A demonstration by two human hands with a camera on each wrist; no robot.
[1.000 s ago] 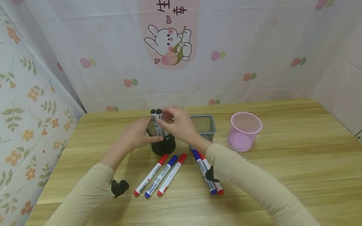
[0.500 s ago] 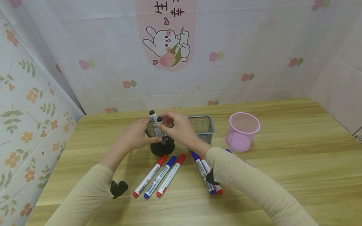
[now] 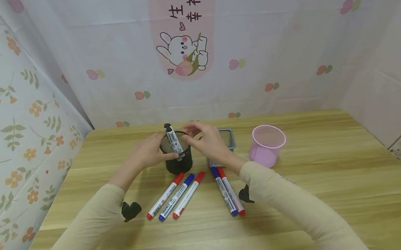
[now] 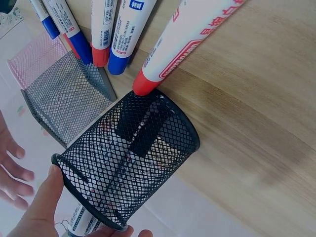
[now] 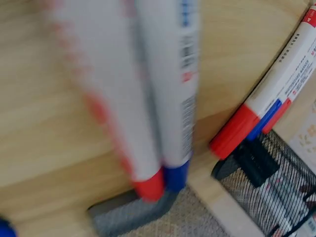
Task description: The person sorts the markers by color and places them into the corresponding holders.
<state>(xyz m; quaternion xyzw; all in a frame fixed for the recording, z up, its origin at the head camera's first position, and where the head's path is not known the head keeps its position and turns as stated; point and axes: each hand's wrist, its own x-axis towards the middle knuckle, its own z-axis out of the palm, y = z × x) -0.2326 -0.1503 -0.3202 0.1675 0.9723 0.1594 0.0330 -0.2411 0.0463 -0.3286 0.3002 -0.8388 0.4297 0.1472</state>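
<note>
My left hand [image 3: 148, 151] holds the black mesh pen cup [image 3: 180, 165] by its rim, thumb across the near side. Black-capped whiteboard markers [image 3: 174, 142] lean in the cup, their upper ends overlapping; through the mesh in the left wrist view, dark marker ends [image 4: 144, 136] show near the base. My right hand [image 3: 208, 142] is just right of the cup, fingers loosely spread and holding nothing. In the left wrist view, that right hand [image 4: 12, 170] is apart from the rim.
Red and blue markers [image 3: 176, 197] lie in front of the cup, with a blue and a red marker [image 3: 230, 192] to their right. A grey mesh holder [image 3: 229, 138] stands behind my right wrist. Farther right is a pink mesh cup [image 3: 264, 153]. A printed curtain [image 3: 269, 37] hangs behind the table.
One black-capped marker has gone down into the black cup and my right hand has let go of it, moving slightly right. My left hand stays on the cup.
</note>
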